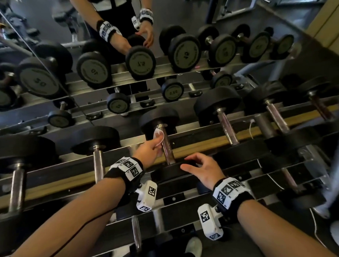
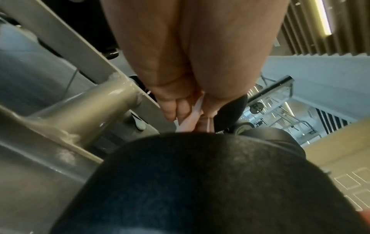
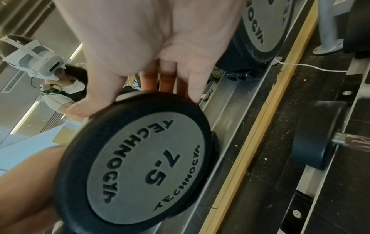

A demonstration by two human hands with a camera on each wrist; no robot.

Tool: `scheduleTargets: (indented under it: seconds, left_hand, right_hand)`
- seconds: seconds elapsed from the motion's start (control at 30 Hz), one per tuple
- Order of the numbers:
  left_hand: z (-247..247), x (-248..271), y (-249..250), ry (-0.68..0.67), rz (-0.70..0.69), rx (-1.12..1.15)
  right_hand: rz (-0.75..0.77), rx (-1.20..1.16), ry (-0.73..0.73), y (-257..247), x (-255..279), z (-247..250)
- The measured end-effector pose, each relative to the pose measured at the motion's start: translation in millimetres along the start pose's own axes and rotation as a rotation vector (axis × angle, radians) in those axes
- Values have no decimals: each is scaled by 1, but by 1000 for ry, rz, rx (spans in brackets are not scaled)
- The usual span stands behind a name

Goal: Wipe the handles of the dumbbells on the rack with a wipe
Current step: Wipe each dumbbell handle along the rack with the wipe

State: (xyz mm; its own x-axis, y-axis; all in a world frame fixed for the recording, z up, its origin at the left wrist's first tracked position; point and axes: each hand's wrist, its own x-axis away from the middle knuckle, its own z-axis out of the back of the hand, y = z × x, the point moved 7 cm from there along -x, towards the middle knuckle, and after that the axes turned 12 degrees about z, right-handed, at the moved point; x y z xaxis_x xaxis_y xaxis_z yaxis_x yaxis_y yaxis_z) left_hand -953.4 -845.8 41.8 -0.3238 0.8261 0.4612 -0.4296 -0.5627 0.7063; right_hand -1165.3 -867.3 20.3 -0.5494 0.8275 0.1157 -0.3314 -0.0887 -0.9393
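Observation:
In the head view a 7.5 dumbbell lies on the top tier of the rack, its chrome handle pointing away from me. My left hand pinches a white wipe and holds it against the left side of that handle, near the far head. The left wrist view shows the wipe squeezed between the curled fingers of my left hand. My right hand curls over the near head; in the right wrist view my right hand grips the rim of the head marked 7.5.
Heavier dumbbells lie side by side left and right of this one. A lower tier holds more handles. A mirror behind the rack reflects the weights and my arms. A thin white cord hangs on the rail.

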Motion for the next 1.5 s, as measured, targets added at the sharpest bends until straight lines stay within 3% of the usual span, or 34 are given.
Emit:
scheduleTargets:
  seconds: [0.2,0.33,0.43,0.5,0.63,0.8,1.1,1.23,1.43,1.5]
  left_hand:
    - [-4,16,1,-71,-48,-330]
    - [6,13,-15,-159,46,51]
    - [27,-1,-21,12,119,358]
    - [36,-9,-21,122,143,441]
    - [29,-15,-3,209,84,258]
    - [5,-14,15,175,-59,-154]
    - [3,-18,12,169,-87,-288]
    - [-2,-8,1,80,-154,-438]
    - [-11,24,2,-75,-246,-515]
    - [-9,32,6,-132,-221,-482]
  right_hand:
    - [-24,15,-2,-3,1,1]
    - [-7,8,3,-3,1,0]
    - [-6,-19,17,-2,1,-1]
    - [-12,-34,23,0,2,-1]
    - [-15,-55,40,2,3,-2]
    - [-21,-57,46,3,4,-2]
    - [-23,-74,41,4,5,-3]
    - [-26,-87,60,6,6,-5]
    - [-40,-71,71,5,7,-7]
    - [-42,-77,86,4,9,-7]
